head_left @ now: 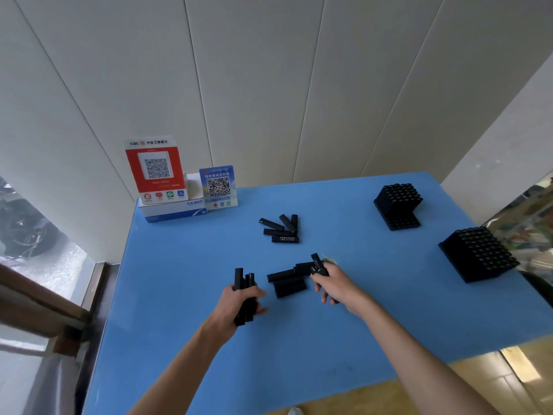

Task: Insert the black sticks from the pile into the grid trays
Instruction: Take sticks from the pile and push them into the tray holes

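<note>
your left hand (239, 301) is clamped on a bundle of black sticks (244, 290); your right hand (332, 283) pinches 1 stick (317, 263), loose pile (287, 281) between them.

Left hand (239, 301), forearm entering from 7 o'clock, fist closed around a bundle of matte black plastic sticks (244, 292) pointing to 12 o'clock. Right hand (333, 284), forearm from 5 o'clock, fingers pinching one black stick (317, 264).
</note>
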